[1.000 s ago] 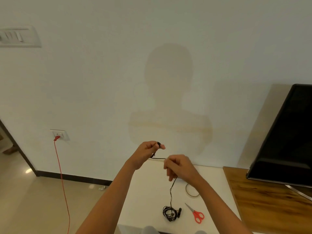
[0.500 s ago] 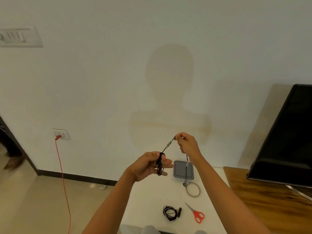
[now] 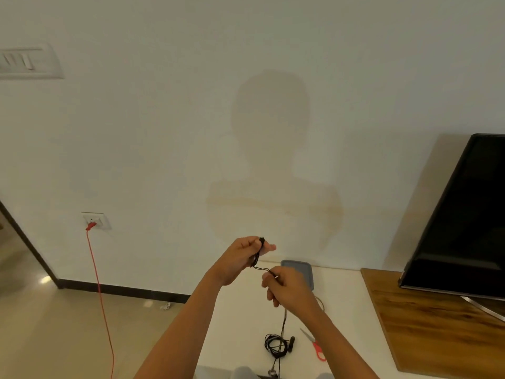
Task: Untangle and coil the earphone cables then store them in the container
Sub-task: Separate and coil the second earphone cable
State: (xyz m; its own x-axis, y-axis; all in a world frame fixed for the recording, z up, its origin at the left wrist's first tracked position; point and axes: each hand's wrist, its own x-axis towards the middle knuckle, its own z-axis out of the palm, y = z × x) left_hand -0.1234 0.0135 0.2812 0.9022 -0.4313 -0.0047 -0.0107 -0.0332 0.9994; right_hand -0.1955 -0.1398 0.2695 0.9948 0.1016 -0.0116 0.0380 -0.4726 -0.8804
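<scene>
Currently, left hand [image 3: 240, 258] grips coiled earphone cable [image 3: 259, 268]; right hand [image 3: 290, 289], at 4 o'clock, pinches its trailing length.

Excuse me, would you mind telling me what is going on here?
A person holds a small coil of black earphone cable in the left hand, while the right hand pinches the strand leading from it. Another bunched earphone set lies on the white table beside red-handled scissors; the grey container waits behind the hands.

Grey container [image 3: 297, 265] partly behind right hand [image 3: 289, 289], television [image 3: 464, 228] cut by right edge, ring [image 3: 322, 303] mostly behind wrist.
</scene>
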